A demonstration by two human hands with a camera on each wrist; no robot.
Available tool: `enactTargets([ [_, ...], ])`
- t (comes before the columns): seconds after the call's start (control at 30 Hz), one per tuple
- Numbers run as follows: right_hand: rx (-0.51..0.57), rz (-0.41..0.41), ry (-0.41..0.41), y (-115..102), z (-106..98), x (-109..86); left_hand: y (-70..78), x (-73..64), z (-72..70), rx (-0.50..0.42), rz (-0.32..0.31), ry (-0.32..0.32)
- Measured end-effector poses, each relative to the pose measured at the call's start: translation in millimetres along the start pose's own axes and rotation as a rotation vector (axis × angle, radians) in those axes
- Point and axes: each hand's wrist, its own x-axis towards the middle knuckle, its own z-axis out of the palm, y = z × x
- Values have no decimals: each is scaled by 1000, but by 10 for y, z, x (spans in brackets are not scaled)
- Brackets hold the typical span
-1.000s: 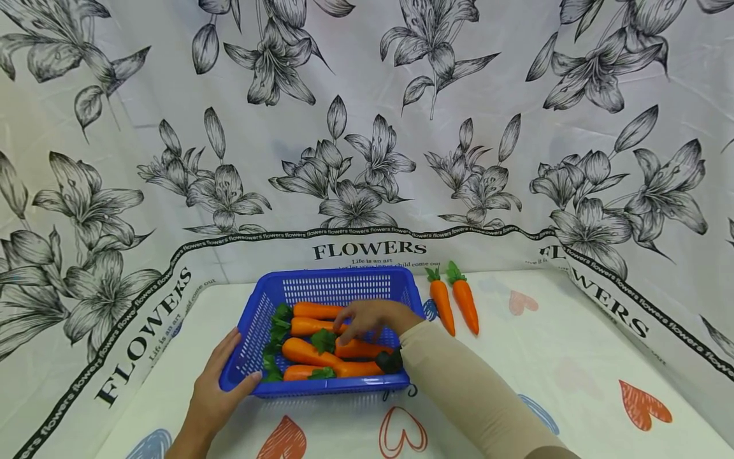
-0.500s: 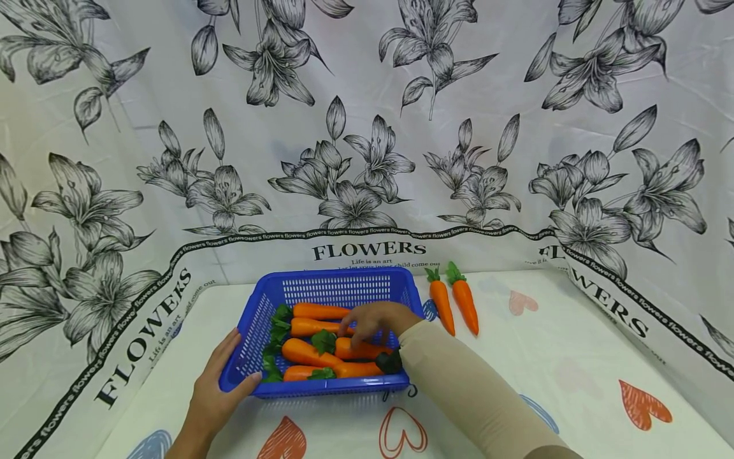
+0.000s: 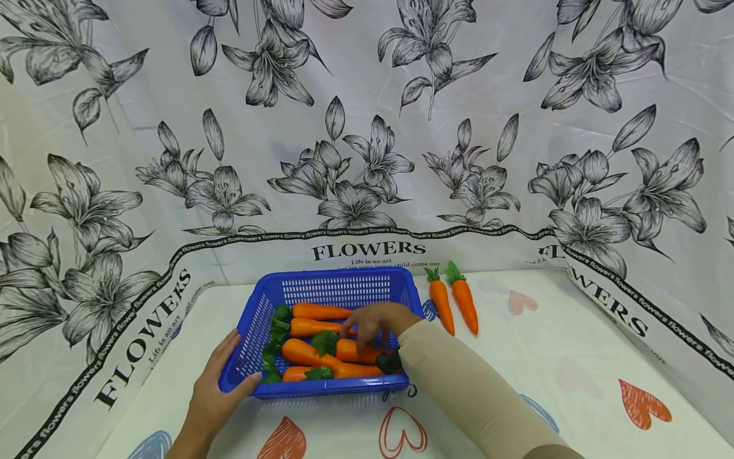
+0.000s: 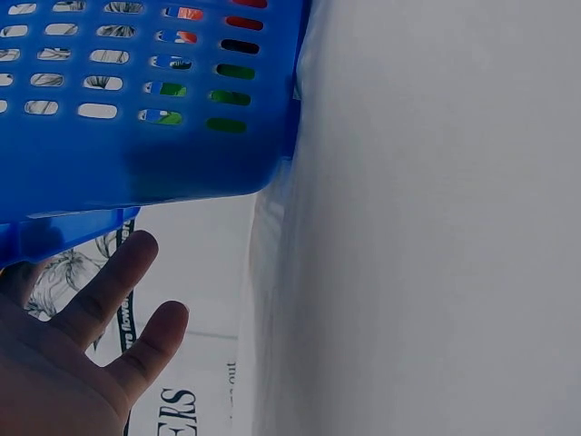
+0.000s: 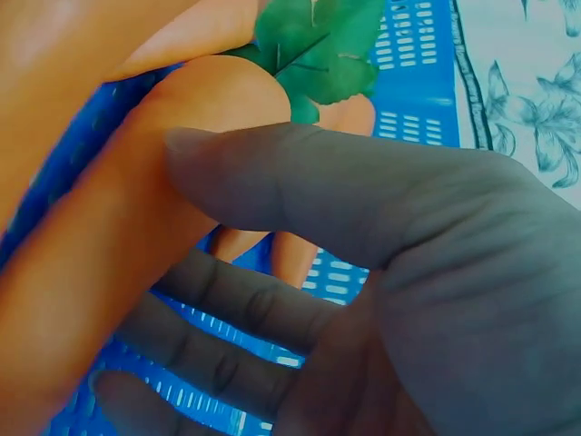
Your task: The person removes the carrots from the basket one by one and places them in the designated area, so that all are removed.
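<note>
Well, flowered drapery (image 3: 355, 76) backs the basket (image 3: 361, 384) and heart-printed table (image 3: 550, 357).

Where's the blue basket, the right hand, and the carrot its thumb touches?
Blue basket (image 3: 355, 384): head view, on its near rim.
Right hand (image 3: 381, 319): head view, on the hand's back.
Carrot (image 5: 113, 227): right wrist view, on its orange body.

At least six carrots (image 3: 315, 327) inside one blue basket (image 3: 327, 386), two carrots (image 3: 465, 307) outside, two hands (image 3: 213, 390) (image 3: 381, 320)
</note>
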Motion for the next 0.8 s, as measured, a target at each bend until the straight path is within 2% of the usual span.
enactTargets([
  [0.3,-16,-3,-43,14,-18,17,2,1,3,11,-10,2],
  [0.43,-12,11,-32,24,-14,37,1,2,5,14,-6,4],
  [0.57,24,-37,-45,16,10,61,6,1,1,13,-6,5],
  [0.8,-19,-32,-10,19,-47,-8,9,-2,-4,-10,13,10],
])
